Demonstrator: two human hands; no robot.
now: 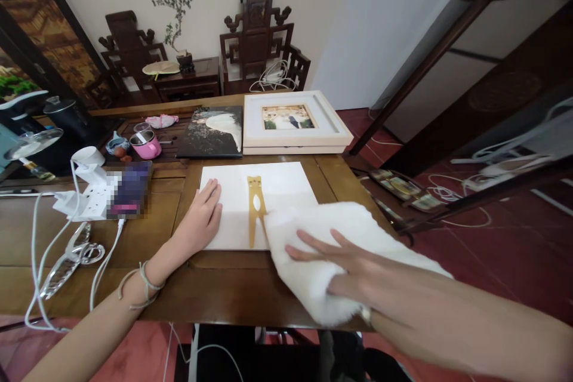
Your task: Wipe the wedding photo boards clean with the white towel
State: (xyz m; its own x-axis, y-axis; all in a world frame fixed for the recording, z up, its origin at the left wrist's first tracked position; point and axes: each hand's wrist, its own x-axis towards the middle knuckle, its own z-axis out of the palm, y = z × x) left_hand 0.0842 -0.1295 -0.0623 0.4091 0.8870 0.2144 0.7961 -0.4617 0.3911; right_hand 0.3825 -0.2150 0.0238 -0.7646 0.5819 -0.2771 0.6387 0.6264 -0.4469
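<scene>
Remotely, I watch through the head camera as the left hand (203, 215) lies flat on the left edge of a white board (286, 188), unclenched and gripping nothing, a thin bracelet (142, 289) around its wrist. The board rests on the brown wooden table (237, 286), near its front edge. On its white face I see a tan cat-headed shape (255, 197), split into two legs below a pale oval (whether it is painted on or a loose flat piece, I can't tell). To its right, the right hand (335, 256) rests on a fluffy white cloth (353, 224), fingers spread across the top and the thumb partly tucked behind a fold; I can't tell whether it pinches the fabric. The cloth covers the board's lower right corner and reaches the right leg of the tan shape. Behind the board, a framed picture (289, 118) lies on the right and a dark panel with a white bird-like form (201, 134) sits just beside it. Off to my left I have a pink cup (147, 146), a white power strip (92, 203) trailing cables, and a shiny silver object (67, 265) near them.
</scene>
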